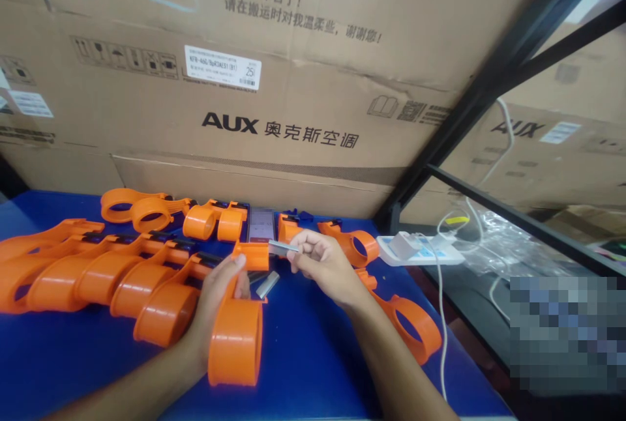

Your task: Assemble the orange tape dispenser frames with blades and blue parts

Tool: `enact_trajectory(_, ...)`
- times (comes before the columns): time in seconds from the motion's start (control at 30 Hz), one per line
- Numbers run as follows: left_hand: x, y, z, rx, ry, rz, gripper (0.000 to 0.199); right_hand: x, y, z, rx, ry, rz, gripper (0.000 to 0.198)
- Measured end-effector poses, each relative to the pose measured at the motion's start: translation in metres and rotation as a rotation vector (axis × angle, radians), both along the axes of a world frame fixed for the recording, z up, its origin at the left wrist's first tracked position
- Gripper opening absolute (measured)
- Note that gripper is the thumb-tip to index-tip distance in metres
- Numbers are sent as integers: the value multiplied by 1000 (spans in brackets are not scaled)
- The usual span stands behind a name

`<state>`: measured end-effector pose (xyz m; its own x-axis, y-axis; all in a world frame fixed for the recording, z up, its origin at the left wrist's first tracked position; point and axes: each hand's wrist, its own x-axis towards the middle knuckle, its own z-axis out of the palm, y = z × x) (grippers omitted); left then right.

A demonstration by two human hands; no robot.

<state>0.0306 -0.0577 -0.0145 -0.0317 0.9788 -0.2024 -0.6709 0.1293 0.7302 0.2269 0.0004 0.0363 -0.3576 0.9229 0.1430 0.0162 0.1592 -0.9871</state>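
Observation:
My left hand [218,300] is closed around an orange plastic tape dispenser [235,343], its wide ring hanging down and its narrow head [253,256] pointing up. My right hand [320,263] pinches a short silvery metal strip [282,247] between thumb and fingers. The strip's left end is right at the dispenser's head; whether it goes inside I cannot tell. Below the hands, another metal strip [267,285] lies on the blue tabletop [303,356], beside dark pieces partly hidden by my left hand.
Several orange dispensers [166,313] with dark heads line the left side, and more [200,220] stand at the back. Two others [413,330] lie on the right. A phone [261,224] leans at the back. A white power strip [420,249] with cables sits beside a black rack post [454,108]. Large cartons [293,95] wall the back.

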Motion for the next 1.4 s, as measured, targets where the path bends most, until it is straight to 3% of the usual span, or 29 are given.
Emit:
enact_trajectory(0.17,-1,1,-2,20,60,-60,50,6,-2,8,66,-62,62,25)
enact_trajectory(0.37,0,8,-10,95,238,-93,30,-2,-7,2,2,-57,140,29)
enact_trajectory(0.73,-1,4,-3,42,159,-63,49,-1,2,-7,28,-7,-108,23)
enact_trajectory(1.0,2,4,-2,51,197,-44,51,-10,-4,-8,56,-35,-108,31)
enact_trajectory(1.17,5,1,10,35,121,28,38,-13,-4,-10,101,-78,-126,30)
enact_trajectory(1.4,8,2,9,17,88,26,25,-15,-9,-8,134,-189,12,29)
